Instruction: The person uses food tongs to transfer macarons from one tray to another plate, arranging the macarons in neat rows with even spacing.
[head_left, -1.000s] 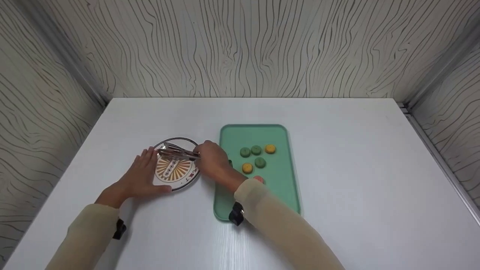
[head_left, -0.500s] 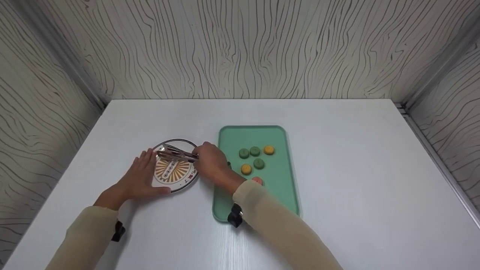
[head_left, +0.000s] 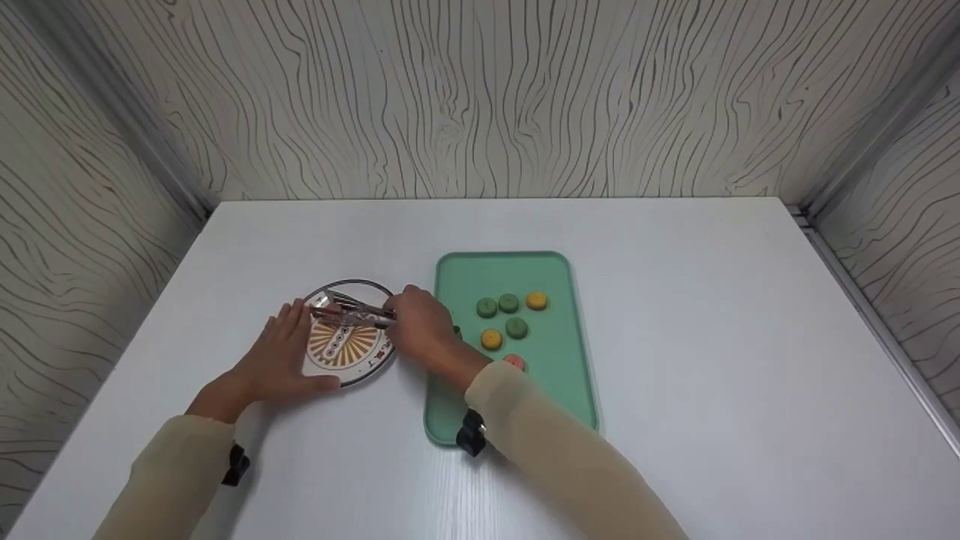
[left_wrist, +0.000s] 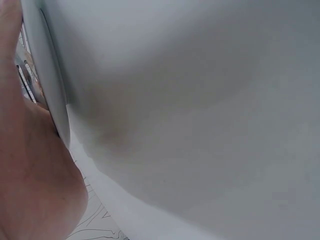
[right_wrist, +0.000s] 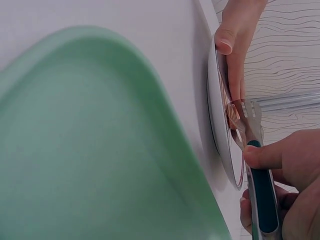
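My right hand (head_left: 421, 322) grips a pair of metal serving tongs (right_wrist: 263, 200) with dark green handle inlays. Their fork-shaped ends are over the far part of a round white plate (head_left: 337, 367), which has a dark rim and an orange sunburst print. A small pinkish thing (head_left: 334, 308) shows between those ends; its kind is unclear. My left hand (head_left: 274, 360) rests against the plate's left edge, fingers straight and thumb out along the near rim. In the left wrist view, the hand (left_wrist: 37, 170) touches the plate's rim (left_wrist: 52, 80).
A green tray (head_left: 547, 390) lies right of the plate, partly under my right forearm. On it sit several small round cakes: green ones (head_left: 516, 328), yellow ones (head_left: 491, 339) and a pink one (head_left: 514, 361). Wood-grain patterned walls (head_left: 480, 97) enclose the white table (head_left: 697, 337).
The head view has shifted slightly. Both hands stay almost in place at the plate, and the pinkish thing between the tongs' ends shows more clearly.
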